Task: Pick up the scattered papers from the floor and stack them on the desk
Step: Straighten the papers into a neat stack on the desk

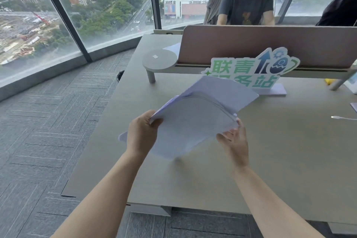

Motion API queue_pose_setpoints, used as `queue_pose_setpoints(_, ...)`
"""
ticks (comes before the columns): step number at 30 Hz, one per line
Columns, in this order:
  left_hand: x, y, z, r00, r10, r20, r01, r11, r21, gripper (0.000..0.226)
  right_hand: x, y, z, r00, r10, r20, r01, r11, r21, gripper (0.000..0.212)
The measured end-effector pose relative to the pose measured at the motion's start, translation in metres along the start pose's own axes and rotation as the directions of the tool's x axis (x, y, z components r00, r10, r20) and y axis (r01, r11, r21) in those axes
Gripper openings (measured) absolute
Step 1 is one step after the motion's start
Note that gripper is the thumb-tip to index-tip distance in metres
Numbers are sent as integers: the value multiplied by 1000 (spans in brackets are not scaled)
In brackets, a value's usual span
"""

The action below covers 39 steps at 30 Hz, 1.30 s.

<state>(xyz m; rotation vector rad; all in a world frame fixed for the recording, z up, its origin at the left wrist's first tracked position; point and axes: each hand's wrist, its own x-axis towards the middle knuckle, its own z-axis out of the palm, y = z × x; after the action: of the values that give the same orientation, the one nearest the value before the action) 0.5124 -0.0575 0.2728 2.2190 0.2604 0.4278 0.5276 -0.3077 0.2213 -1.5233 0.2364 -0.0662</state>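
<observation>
Over the desk (pixel 270 150), two hands (pixel 142 134) (pixel 234 143) each grip one bundle of papers (pixel 195 121)

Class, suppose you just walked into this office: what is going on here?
A person holds a sheaf of white papers in both hands, the left hand at its left edge and the right hand at its right. The sheets hang bowed above the grey desk, in front of a green sign, not yet laid down.
</observation>
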Motion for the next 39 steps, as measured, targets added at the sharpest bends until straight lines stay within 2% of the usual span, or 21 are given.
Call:
queue_pose_setpoints(2, 10, 9, -6, 992, 123, 17, -124, 972, 202, 7, 6, 2, -8, 995, 49, -89, -53, 998, -39, 88)
queue_pose_setpoints(5, 16, 19, -7, 966, 252, 53, -249, 861, 443, 7, 9, 0, -19, 985, 11, -170, -16, 999, -29, 94)
queue_pose_setpoints(8, 17, 22, 1, 938, 330, 106, -329, 752, 571, 11, 7, -2, -28, 977, -97, -190, 73, 989, -130, 95)
queue_pose_setpoints(11, 13, 22, 14, 922, 326, 210, -383, 679, 626, 14, 5, -4, -32, 983, -140, -118, 120, 980, -160, 83)
queue_pose_setpoints(14, 3, 20, 28, 906, 289, 308, -422, 642, 640, 16, 4, -1, -33, 993, -106, -58, 93, 976, -196, 60)
queue_pose_setpoints(18, -5, 14, 38, 899, 268, 346, -436, 630, 643, 19, 3, 7, -39, 999, -26, -24, 22, 983, -181, 32)
queue_pose_setpoints(22, -6, 11, 41, 895, 240, 375, -435, 650, 623, 14, 2, 13, -45, 1000, -1, 30, 5, 991, -136, 35)
queue_pose_setpoints(26, -6, 11, 40, 895, 229, 383, -429, 676, 599, 8, 5, 14, -45, 989, 16, 146, 4, 991, -134, 37)
queue_pose_setpoints(34, -6, 8, 39, 878, 254, 405, -447, 736, 508, 5, 14, 12, -41, 958, 57, 280, -30, 994, -103, 40)
queue_pose_setpoints(39, -7, 9, 42, 866, 273, 419, -467, 739, 485, 5, 11, 26, -22, 922, 151, 357, -95, 981, -171, 35)
